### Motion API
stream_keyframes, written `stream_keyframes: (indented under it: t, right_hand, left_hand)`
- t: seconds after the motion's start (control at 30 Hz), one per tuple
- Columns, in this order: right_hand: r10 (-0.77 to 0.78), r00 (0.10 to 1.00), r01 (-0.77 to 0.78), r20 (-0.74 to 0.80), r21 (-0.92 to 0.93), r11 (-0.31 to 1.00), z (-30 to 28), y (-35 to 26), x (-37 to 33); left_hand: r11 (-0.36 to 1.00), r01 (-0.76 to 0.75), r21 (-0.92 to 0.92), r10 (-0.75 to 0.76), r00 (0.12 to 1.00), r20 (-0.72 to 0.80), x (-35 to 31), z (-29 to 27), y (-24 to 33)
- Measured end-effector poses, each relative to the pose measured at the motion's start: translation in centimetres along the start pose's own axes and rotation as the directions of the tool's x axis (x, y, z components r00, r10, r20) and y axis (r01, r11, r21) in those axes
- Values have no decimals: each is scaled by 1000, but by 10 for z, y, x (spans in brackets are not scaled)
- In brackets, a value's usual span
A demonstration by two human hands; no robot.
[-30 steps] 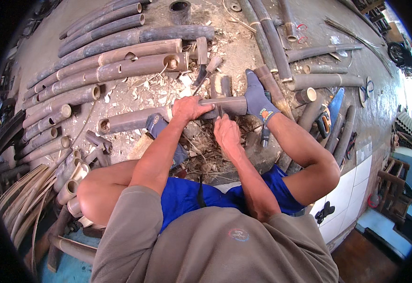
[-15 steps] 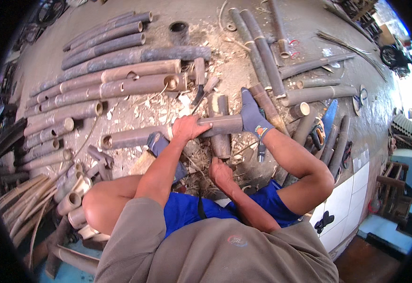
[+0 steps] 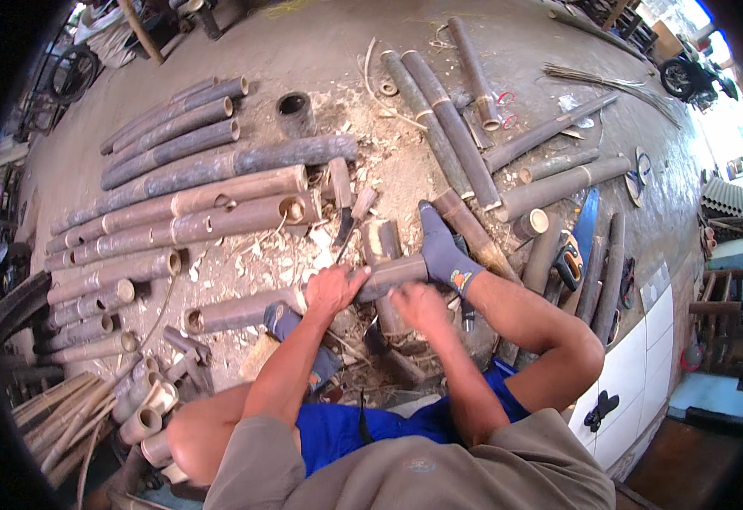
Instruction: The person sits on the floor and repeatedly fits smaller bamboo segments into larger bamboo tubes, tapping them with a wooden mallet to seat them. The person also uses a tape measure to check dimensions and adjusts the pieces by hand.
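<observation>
A brown bamboo pole (image 3: 240, 315) lies crosswise in front of me over a short bamboo log (image 3: 380, 241). My left hand (image 3: 330, 289) is wrapped over its middle, thumb along the top. My right hand (image 3: 420, 304) is at the near side of the pole's right part; its fingers are blurred, so whether they grip is unclear. My right foot in a grey-blue sock (image 3: 443, 248) rests against the pole's right end, and my left foot (image 3: 282, 321) is beside its left part. A dark-bladed tool with a wooden handle (image 3: 401, 371) lies below my right hand.
Several long bamboo poles (image 3: 193, 229) lie at the left, more at the upper right. A mallet-like wooden piece (image 3: 340, 183) and a chisel-like tool (image 3: 363, 206) lie beyond my left hand. A blue-bladed saw (image 3: 585, 223) is at the right. Pale wood chips (image 3: 257, 248) litter the floor.
My right hand has risen from low near the floor to beside the pole. The dark-bladed tool now shows below it. My left hand stays on the pole; the view has shifted.
</observation>
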State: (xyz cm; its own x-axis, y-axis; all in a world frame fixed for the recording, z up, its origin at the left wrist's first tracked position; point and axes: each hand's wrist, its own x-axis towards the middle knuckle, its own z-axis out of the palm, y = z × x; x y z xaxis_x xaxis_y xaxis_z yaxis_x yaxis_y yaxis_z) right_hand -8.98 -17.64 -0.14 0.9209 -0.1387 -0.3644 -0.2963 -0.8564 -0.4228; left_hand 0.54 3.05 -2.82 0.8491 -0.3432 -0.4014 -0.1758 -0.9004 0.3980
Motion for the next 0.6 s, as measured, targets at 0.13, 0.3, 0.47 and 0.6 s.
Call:
stream_keyframes:
  t: [0.13, 0.3, 0.47, 0.6]
  right_hand:
    - [61, 776, 82, -628, 197, 977, -92, 44, 122]
    - [218, 683, -157, -697, 152, 976, -162, 119, 265]
    - [223, 696, -311, -682, -6, 951, -184, 214, 388]
    - [51, 704, -172, -709, -100, 980, -187, 251, 447]
  left_hand:
    - [975, -214, 61, 201, 964, 172, 14, -7, -2]
    - [949, -314, 7, 302, 918, 256, 23, -20, 13]
    - [964, -263, 28, 235, 901, 365, 31, -26, 19]
    - [974, -225, 15, 202, 898, 391, 29, -26, 17]
